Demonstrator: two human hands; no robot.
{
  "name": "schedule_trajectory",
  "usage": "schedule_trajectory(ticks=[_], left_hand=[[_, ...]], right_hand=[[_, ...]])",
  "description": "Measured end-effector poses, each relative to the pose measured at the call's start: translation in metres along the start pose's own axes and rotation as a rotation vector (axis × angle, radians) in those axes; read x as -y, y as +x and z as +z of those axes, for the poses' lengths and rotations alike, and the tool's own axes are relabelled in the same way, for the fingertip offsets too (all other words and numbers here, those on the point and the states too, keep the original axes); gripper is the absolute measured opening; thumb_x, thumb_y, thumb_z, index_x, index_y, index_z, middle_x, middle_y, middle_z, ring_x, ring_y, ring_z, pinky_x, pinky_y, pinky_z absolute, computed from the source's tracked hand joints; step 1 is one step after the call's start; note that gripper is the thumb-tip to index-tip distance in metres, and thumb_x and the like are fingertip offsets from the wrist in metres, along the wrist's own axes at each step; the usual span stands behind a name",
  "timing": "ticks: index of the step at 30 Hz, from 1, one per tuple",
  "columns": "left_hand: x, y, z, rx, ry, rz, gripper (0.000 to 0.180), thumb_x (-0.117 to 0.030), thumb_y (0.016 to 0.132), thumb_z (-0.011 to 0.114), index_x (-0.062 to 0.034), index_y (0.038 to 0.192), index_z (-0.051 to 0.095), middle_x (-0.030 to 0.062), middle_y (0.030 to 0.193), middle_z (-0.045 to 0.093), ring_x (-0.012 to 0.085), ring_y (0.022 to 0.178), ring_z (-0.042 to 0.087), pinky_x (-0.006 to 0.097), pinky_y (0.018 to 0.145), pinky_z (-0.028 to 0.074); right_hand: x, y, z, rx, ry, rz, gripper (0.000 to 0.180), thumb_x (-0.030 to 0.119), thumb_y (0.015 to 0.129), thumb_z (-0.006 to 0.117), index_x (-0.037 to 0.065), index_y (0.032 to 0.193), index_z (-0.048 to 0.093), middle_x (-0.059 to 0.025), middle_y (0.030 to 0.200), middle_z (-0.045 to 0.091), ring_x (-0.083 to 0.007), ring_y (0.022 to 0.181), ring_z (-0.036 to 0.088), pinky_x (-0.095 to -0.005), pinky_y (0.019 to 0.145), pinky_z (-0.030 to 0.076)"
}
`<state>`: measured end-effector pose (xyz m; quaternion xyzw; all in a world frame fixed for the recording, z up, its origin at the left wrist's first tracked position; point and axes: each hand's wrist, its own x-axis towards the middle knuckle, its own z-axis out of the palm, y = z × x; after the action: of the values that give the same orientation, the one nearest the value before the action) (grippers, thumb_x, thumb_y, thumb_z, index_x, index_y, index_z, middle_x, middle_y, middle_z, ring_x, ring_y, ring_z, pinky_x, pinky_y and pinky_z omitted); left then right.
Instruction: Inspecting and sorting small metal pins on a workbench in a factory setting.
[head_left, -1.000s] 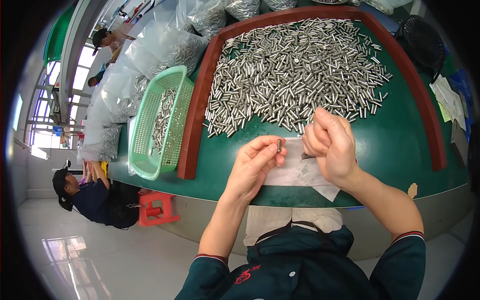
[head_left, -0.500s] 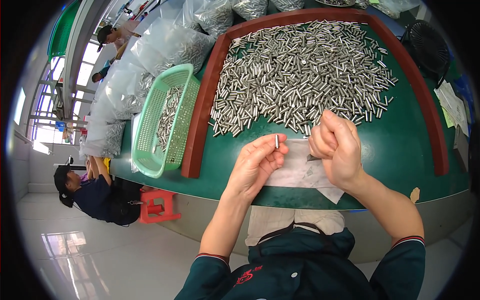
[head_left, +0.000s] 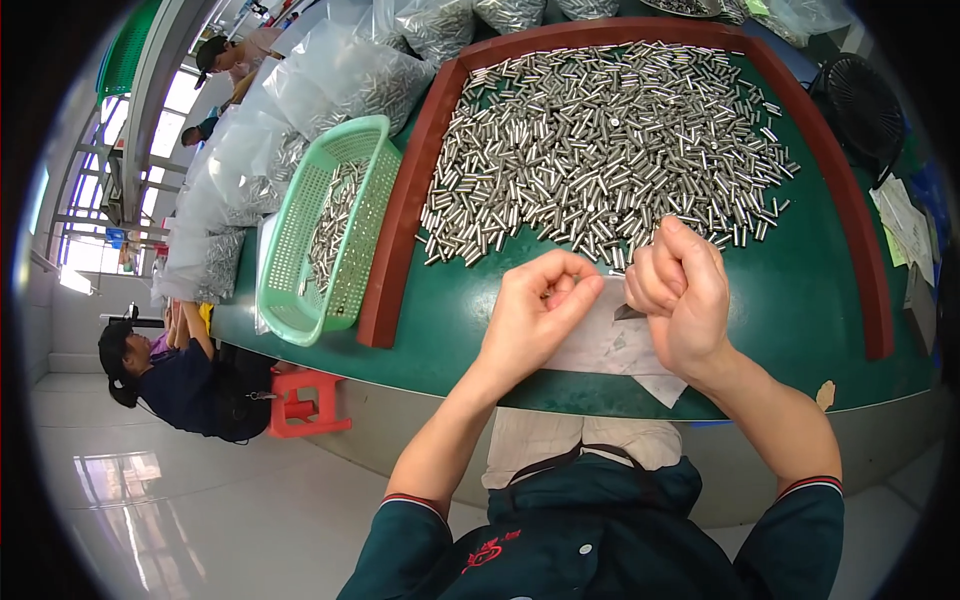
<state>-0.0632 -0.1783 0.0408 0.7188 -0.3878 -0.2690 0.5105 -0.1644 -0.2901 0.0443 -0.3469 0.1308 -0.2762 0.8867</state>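
Note:
My left hand [head_left: 540, 315] is turned with its back toward me, thumb and index finger pinched together. The small metal pin it held half a second ago is now hidden by the fingers. Close to its right, my right hand [head_left: 685, 295] is closed in a fist with the thumb side up. A dark, pointed, blade-like piece [head_left: 628, 312] pokes out from under its fingers; the rest is covered. Under both hands lies a stained white cloth [head_left: 600, 345]. Just beyond them spreads a large heap of short silver metal pins [head_left: 600, 150] on the green tabletop [head_left: 470, 320].
A dark red wooden frame [head_left: 385, 300] borders the heap. Left of it stands a light green plastic basket [head_left: 290, 325] holding more pins. Clear bags of pins [head_left: 380, 85] line the back left. A black fan [head_left: 858, 105] sits at right. A person [head_left: 190, 385] works at far left.
My left hand has moved right and slightly up, turning palm-away, so the pin at its fingertips went out of sight. My right hand stays nearly in place, still closed.

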Motion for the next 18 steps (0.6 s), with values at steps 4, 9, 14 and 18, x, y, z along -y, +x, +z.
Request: schedule_trajectory(ticks=[4, 9, 14, 18], left_hand=[[0.002, 0.014, 0.009, 0.023, 0.373, 0.31, 0.01, -0.001, 0.068, 0.061, 0.0001, 0.078, 0.059, 0.0084, 0.059, 0.05, 0.0176, 0.047, 0.046, 0.029, 0.046, 0.038], [-0.001, 0.024, 0.012, 0.067, 0.508, 0.385, 0.005, -0.003, 0.068, 0.058, 0.0004, 0.07, 0.055, 0.013, 0.063, 0.054, 0.0292, 0.056, 0.052, 0.036, 0.051, 0.041], [-0.002, 0.027, 0.009, 0.144, 0.608, 0.397, 0.007, -0.005, 0.069, 0.057, 0.0, 0.067, 0.053, 0.0134, 0.064, 0.054, 0.0316, 0.061, 0.054, 0.04, 0.053, 0.042], [-0.007, 0.028, 0.004, 0.194, 0.751, 0.446, 0.007, -0.006, 0.07, 0.056, -0.002, 0.067, 0.052, 0.0103, 0.064, 0.053, 0.0288, 0.063, 0.054, 0.039, 0.051, 0.042]], right_hand=[[-0.001, 0.0, 0.0, 0.014, 0.024, -0.007, 0.043, 0.02, 0.09, 0.036, 0.011, 0.048, 0.026, 0.0016, 0.04, 0.027, -0.0066, 0.037, 0.017, -0.024, 0.037, 0.015], [0.0, 0.0, 0.0, -0.001, 0.021, -0.003, 0.043, 0.019, 0.089, 0.036, 0.011, 0.048, 0.026, 0.0015, 0.041, 0.027, -0.0065, 0.037, 0.017, -0.024, 0.037, 0.016], [0.0, 0.001, -0.001, 0.004, 0.013, -0.002, 0.042, 0.019, 0.089, 0.036, 0.011, 0.048, 0.026, 0.0015, 0.041, 0.027, -0.0064, 0.037, 0.018, -0.0238, 0.037, 0.016], [0.001, 0.0, -0.001, 0.009, 0.004, 0.018, 0.042, 0.021, 0.088, 0.038, 0.011, 0.048, 0.027, 0.0017, 0.041, 0.027, -0.0061, 0.038, 0.018, -0.0232, 0.037, 0.016]])
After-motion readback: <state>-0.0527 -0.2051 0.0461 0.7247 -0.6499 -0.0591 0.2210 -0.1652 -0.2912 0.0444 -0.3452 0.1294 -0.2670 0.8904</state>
